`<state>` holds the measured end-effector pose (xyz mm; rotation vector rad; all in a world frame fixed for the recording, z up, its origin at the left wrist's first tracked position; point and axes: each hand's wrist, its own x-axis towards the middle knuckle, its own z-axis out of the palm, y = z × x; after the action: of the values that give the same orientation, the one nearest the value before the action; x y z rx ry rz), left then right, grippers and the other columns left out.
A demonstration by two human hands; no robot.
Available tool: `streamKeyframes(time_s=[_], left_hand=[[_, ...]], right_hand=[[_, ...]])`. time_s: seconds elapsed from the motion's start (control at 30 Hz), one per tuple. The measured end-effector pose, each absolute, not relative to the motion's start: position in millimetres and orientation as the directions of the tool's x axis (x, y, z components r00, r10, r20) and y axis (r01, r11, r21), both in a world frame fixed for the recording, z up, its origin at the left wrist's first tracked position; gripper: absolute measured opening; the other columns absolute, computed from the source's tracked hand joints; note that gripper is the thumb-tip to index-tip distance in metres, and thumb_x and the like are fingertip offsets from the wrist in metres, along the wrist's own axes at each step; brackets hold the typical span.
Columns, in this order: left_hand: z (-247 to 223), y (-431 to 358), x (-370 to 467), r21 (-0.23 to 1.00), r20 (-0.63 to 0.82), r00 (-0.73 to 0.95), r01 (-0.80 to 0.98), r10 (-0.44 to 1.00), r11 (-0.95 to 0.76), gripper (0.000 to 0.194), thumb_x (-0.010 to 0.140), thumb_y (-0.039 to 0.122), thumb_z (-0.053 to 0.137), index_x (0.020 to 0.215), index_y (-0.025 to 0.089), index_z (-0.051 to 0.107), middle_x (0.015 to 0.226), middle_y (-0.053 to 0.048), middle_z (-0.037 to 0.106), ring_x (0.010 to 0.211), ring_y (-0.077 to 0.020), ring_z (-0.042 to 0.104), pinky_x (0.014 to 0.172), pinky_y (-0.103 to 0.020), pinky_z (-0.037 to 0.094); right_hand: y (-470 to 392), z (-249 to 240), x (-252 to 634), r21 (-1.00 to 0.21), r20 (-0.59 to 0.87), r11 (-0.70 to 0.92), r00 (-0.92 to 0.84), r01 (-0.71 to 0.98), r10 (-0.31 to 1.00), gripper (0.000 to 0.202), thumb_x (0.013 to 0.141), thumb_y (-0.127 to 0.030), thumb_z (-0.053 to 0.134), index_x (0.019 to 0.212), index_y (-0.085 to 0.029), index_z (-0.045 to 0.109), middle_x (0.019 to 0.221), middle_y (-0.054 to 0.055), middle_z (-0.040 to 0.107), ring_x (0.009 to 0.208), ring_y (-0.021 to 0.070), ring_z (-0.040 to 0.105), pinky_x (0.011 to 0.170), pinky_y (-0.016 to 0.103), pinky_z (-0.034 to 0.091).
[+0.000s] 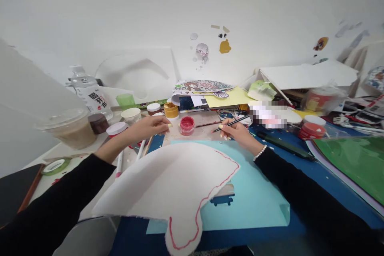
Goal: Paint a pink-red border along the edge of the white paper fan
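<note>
My right hand (pixel 234 131) is closed around a thin dark paintbrush (pixel 240 121); its reddish tip points left, above the table. My left hand (pixel 154 125) hovers left of an open jar of red paint (pixel 187 125), fingers loosely bent and nothing visible in them. A large white cut-out sheet (pixel 162 180) lies in front of me, its near end hanging past the table edge. A red painted line runs along its right and lower outline. Beneath it is a light blue sheet (pixel 255 204) with a cut-out hole.
Behind my left hand stand a yellow paint jar (pixel 171 110), a paper cup (pixel 131 115), a plastic bottle (pixel 90 94) and a lidded drink cup (pixel 70 130). A dark cutter knife (pixel 285 146) lies to the right, near green sheets (pixel 354 160). Coloured drawings (pixel 201 87) are piled by the wall.
</note>
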<state>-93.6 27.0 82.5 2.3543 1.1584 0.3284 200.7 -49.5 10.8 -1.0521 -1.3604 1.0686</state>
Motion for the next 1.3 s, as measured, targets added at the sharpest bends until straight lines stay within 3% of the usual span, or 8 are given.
streamKeyframes(time_s=[0.07, 0.13, 0.27, 0.43, 0.63, 0.8, 1.3], left_hand=[[79, 24, -77, 0.452, 0.048, 0.684, 0.635, 0.728, -0.626, 0.034, 0.079, 0.047, 0.036, 0.083, 0.019, 0.055, 0.079, 0.0, 0.065, 0.069, -0.0128, 0.059, 0.062, -0.021, 0.044], [66, 20, -57, 0.274, 0.07, 0.763, 0.605, 0.642, -0.748, 0.038, 0.084, 0.042, 0.027, 0.075, 0.019, 0.056, 0.072, 0.0, 0.064, 0.063, -0.011, 0.058, 0.057, -0.019, 0.042], [28, 14, -27, 0.119, 0.091, 0.793, 0.592, 0.602, -0.797, 0.032, 0.08, 0.035, 0.036, 0.058, 0.017, 0.052, 0.062, -0.003, 0.061, 0.058, -0.015, 0.055, 0.051, -0.023, 0.035], [4, 7, -18, -0.015, 0.14, 0.802, 0.588, 0.581, -0.809, 0.029, 0.082, 0.029, 0.031, 0.064, 0.017, 0.052, 0.072, -0.007, 0.063, 0.066, -0.019, 0.056, 0.052, -0.026, 0.032], [7, 6, -20, -0.061, 0.161, 0.805, 0.586, 0.571, -0.808, 0.028, 0.082, 0.029, 0.032, 0.062, 0.018, 0.049, 0.068, -0.006, 0.061, 0.063, -0.0184, 0.056, 0.05, -0.026, 0.03], [6, 6, -20, -0.066, 0.168, 0.805, 0.585, 0.569, -0.808, 0.027, 0.081, 0.028, 0.034, 0.06, 0.018, 0.048, 0.065, -0.005, 0.06, 0.06, -0.0173, 0.055, 0.049, -0.026, 0.028], [2, 9, -20, -0.061, 0.181, 0.808, 0.578, 0.561, -0.814, 0.028, 0.081, 0.028, 0.032, 0.059, 0.018, 0.045, 0.062, -0.003, 0.058, 0.058, -0.0162, 0.052, 0.049, -0.026, 0.024]], right_hand=[[-49, 9, 197, -0.985, 0.168, 0.17, -0.064, 0.041, 0.984, 0.023, 0.072, -0.037, 0.058, 0.066, -0.018, 0.046, 0.049, -0.003, 0.056, 0.041, 0.0066, 0.041, 0.042, 0.021, 0.027], [-48, 7, 194, -0.989, 0.138, 0.141, -0.065, 0.048, 0.988, 0.022, 0.072, -0.037, 0.057, 0.067, -0.018, 0.046, 0.048, -0.003, 0.055, 0.04, 0.0066, 0.04, 0.042, 0.021, 0.027], [-47, 3, 189, -0.987, 0.15, 0.155, -0.085, 0.053, 0.985, 0.019, 0.073, -0.035, 0.054, 0.07, -0.016, 0.052, 0.055, -0.001, 0.057, 0.043, 0.0068, 0.041, 0.044, 0.022, 0.029], [-44, -3, 186, -0.982, 0.168, 0.177, -0.13, 0.065, 0.977, 0.013, 0.069, -0.028, 0.059, 0.074, -0.016, 0.054, 0.06, -0.003, 0.056, 0.049, 0.0069, 0.044, 0.05, 0.022, 0.032], [-39, -9, 179, -0.972, 0.169, 0.19, -0.152, 0.137, 0.974, 0.017, 0.071, -0.031, 0.056, 0.069, -0.017, 0.046, 0.056, -0.004, 0.054, 0.046, 0.007, 0.042, 0.047, 0.021, 0.031], [-34, -11, 172, -0.926, 0.262, 0.277, -0.095, 0.256, 0.961, 0.023, 0.075, -0.035, 0.05, 0.063, -0.019, 0.04, 0.046, -0.007, 0.044, 0.039, 0.0059, 0.034, 0.042, 0.02, 0.025], [-39, -9, 170, -0.926, 0.191, 0.246, -0.208, 0.287, 0.959, 0.02, 0.078, -0.032, 0.047, 0.065, -0.019, 0.039, 0.048, -0.007, 0.045, 0.041, 0.0058, 0.034, 0.042, 0.019, 0.024]])
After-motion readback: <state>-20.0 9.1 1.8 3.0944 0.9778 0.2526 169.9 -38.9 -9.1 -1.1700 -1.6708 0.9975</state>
